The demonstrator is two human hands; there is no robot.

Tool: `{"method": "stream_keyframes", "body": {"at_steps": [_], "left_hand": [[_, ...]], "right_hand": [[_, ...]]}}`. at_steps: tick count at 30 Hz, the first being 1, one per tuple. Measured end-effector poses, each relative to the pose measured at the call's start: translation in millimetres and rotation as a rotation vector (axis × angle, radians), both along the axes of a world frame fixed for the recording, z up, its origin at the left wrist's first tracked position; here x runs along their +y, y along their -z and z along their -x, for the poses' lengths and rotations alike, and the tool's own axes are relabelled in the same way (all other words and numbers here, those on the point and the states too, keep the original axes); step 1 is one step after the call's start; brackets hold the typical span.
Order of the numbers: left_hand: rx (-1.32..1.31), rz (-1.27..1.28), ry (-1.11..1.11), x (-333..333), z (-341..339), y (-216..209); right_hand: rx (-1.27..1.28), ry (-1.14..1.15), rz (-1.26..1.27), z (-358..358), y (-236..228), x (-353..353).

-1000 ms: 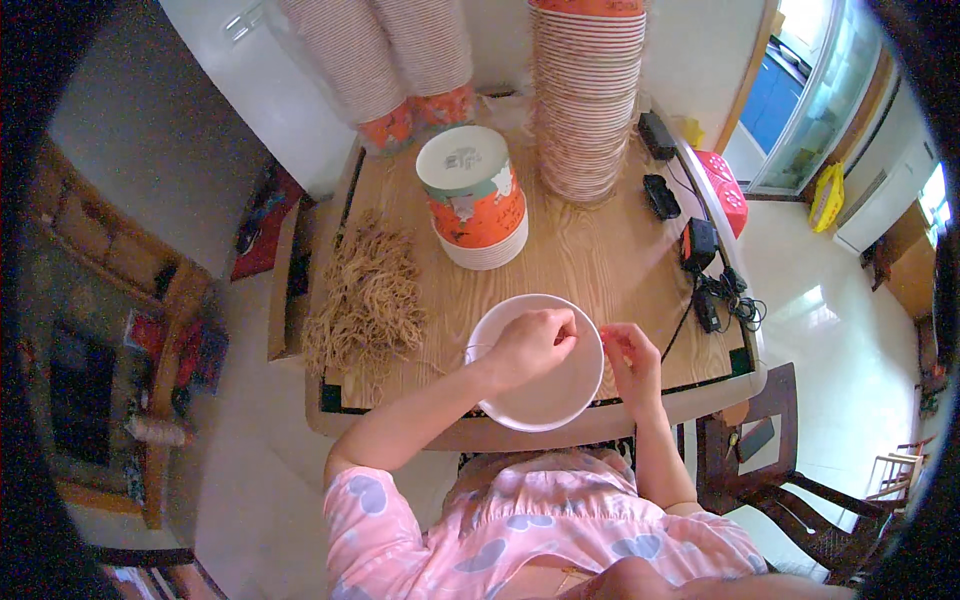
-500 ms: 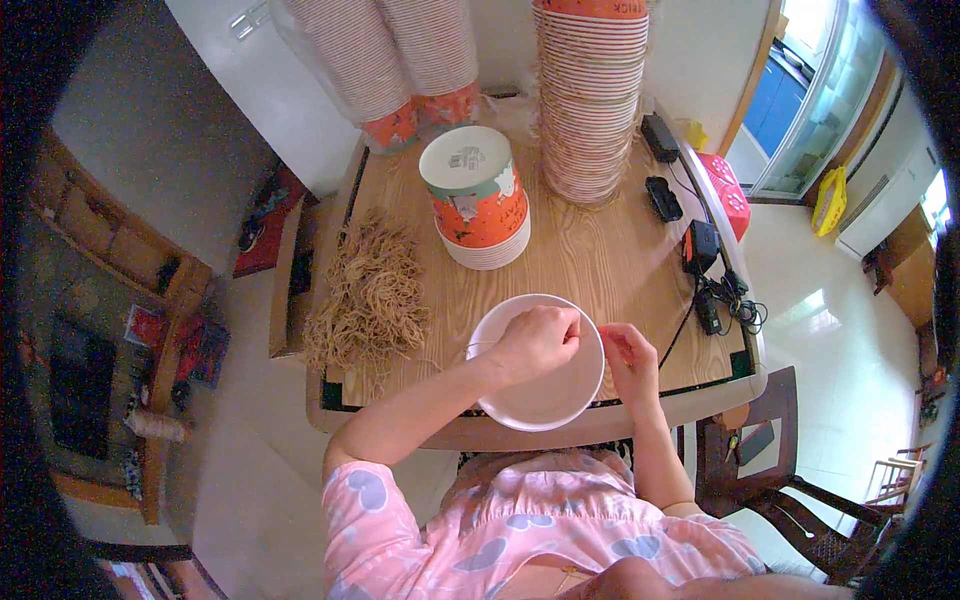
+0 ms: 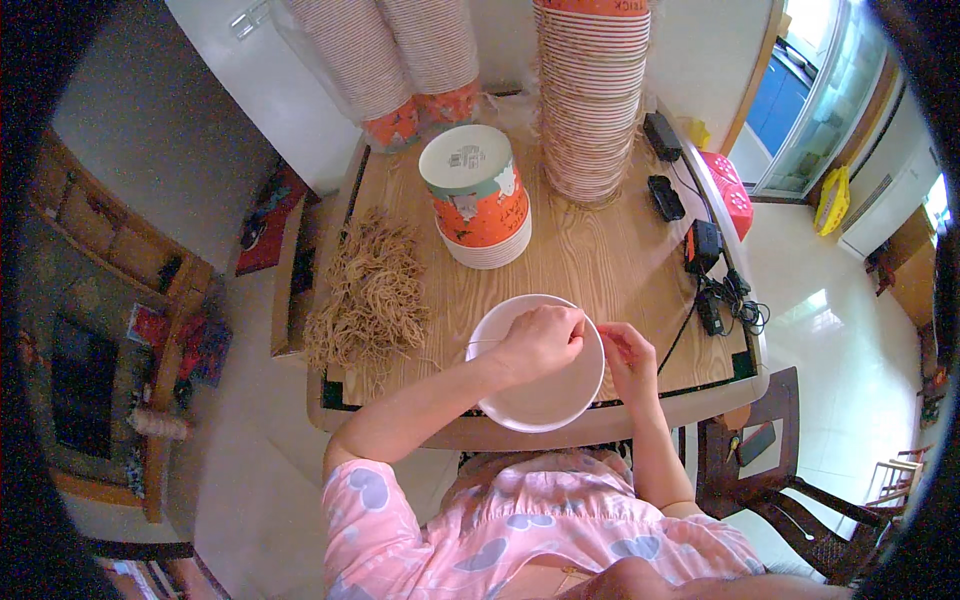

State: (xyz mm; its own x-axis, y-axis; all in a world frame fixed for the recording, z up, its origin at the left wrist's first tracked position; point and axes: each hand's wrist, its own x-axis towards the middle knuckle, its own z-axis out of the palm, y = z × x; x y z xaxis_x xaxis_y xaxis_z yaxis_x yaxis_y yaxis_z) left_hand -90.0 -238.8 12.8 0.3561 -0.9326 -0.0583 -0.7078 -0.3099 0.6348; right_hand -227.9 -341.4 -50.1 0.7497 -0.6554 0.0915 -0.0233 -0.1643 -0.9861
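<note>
A white round paper bucket (image 3: 541,402) stands at the table's near edge with its mouth toward me. My left hand (image 3: 543,343) reaches over its mouth, fingers closed near the right part of the rim. What they pinch is too small to make out. Outside the same side of the rim, my right hand (image 3: 630,354) has its fingertips pressed together against the bucket's edge; anything between them is hidden. A thin pale string (image 3: 478,343) crosses the left rim toward my left hand. Left of the bucket lies a tangled pile of tan twine (image 3: 370,290).
Upside down beyond my hands stands a short stack of orange printed buckets (image 3: 485,205). Tall stacks of nested buckets (image 3: 592,110) rise behind it. Black adapters and cables (image 3: 708,270) line the table's right side. A dark chair (image 3: 750,450) stands at the right.
My left hand has shifted very slightly right toward the rim. The bucket and my right hand stay nearly where they were.
</note>
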Motion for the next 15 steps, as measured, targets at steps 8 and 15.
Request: {"method": "stream_keyframes", "body": {"at_steps": [8,15], "left_hand": [[-0.002,0.032,0.008,-1,1,4],[0.016,0.083,-0.015,1,0,1]], "right_hand": [[-0.042,-0.032,0.018,-6,9,-4],[-0.151,-0.004,-0.144,-8,-2,0]]}}
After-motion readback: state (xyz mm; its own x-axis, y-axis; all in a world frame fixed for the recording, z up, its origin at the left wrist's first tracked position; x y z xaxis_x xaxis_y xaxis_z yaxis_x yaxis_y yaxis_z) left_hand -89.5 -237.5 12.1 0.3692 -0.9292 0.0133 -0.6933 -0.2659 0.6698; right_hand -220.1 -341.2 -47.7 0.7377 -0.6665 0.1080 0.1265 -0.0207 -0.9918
